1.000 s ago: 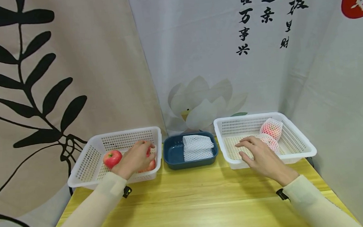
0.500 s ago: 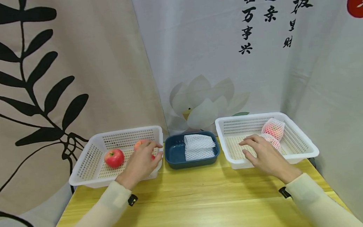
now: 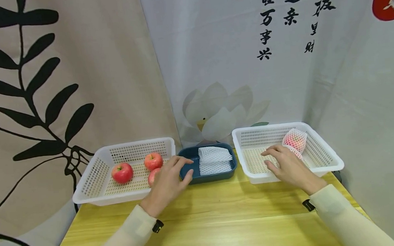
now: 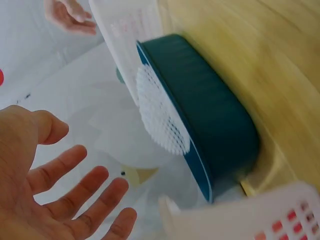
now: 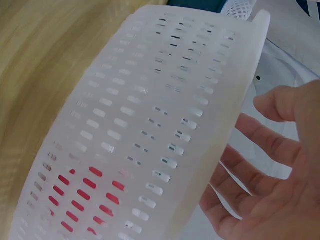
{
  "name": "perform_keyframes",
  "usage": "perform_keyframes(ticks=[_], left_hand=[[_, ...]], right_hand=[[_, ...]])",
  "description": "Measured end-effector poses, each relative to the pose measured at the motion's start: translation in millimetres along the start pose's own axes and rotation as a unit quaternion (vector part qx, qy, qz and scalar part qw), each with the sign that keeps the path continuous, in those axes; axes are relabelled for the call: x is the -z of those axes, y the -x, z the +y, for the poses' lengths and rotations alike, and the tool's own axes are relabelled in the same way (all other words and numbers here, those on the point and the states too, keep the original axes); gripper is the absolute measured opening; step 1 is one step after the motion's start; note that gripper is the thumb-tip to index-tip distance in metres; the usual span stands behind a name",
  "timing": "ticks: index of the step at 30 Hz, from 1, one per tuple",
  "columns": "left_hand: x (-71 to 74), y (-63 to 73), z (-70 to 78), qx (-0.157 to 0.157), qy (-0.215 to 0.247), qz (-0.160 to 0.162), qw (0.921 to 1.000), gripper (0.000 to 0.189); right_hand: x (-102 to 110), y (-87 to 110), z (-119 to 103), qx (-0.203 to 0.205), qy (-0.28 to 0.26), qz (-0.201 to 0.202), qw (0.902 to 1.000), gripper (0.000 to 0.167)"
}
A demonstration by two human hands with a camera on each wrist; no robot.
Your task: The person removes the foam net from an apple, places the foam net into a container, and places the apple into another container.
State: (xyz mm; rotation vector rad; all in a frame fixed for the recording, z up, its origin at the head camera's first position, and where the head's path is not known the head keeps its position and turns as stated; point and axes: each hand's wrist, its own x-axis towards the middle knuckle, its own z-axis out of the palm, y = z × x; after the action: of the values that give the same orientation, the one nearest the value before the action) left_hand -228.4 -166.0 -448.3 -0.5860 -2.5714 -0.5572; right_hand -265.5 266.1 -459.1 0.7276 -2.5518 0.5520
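My left hand (image 3: 168, 182) hovers between the left white basket (image 3: 102, 194) and the dark blue tray (image 3: 190, 178), holding nothing, its fingers spread in the left wrist view. White foam fruit nets (image 3: 215, 160) lie stacked in that tray. Three red apples are in the left basket: one apple (image 3: 122, 173) at left, another apple (image 3: 153, 161) at the back, and a third apple (image 3: 151, 176) partly behind my hand. My right hand (image 3: 291, 168), also holding nothing, is over the front rim of the right basket (image 3: 255, 178). Inside, a net-wrapped apple (image 3: 295, 141) shows; another is mostly hidden by this hand.
The wooden table (image 3: 224, 220) extends in front of the containers. A printed curtain (image 3: 213, 61) hangs close behind them. Both baskets stand right beside the blue tray, one on each side.
My left hand has moved right, from over the apples in the left basket to the blue tray's near left corner, uncovering two apples. The right hand has stayed nearly still.
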Motion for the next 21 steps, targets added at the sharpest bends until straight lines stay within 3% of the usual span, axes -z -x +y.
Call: perform_keyframes(ticks=[10, 21], left_hand=[[-22.3, 1.6, 22.3, -0.056, 0.016, 0.006, 0.9983, 0.036], [-49.3, -0.6, 46.9, -0.082, 0.033, -0.031, 0.9956, 0.04]], right_hand=[[7, -4.8, 10, -0.026, 0.001, -0.028, 0.9993, 0.027], [16, -13.7, 31, -0.045, 0.015, -0.072, 0.9963, 0.032]])
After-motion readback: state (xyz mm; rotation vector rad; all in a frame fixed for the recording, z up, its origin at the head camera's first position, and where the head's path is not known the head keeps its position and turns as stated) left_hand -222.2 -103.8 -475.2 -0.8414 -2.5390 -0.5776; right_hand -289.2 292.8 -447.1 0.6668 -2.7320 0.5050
